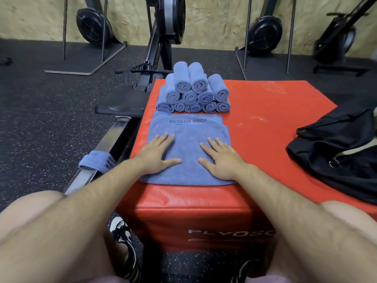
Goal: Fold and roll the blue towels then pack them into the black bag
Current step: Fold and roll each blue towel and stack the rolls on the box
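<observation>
A folded blue towel [188,139] printed "YOGA FITNESS" lies flat on the near left part of the red plyo box [265,111]. My left hand [158,153] and my right hand [221,158] press palm-down on it side by side, fingers spread. Behind the towel stands a pile of several rolled blue towels [193,90], stacked like a pyramid. The black bag [336,152] lies slumped and partly open on the right side of the box. Another blue towel [97,161] is draped over the rower rail to the left of the box.
A rowing machine [122,107] runs along the left side of the box, its seat level with the towel pile. More gym machines [265,35] stand against the wooden back wall. The floor is black speckled rubber. My knees and shoes are at the bottom.
</observation>
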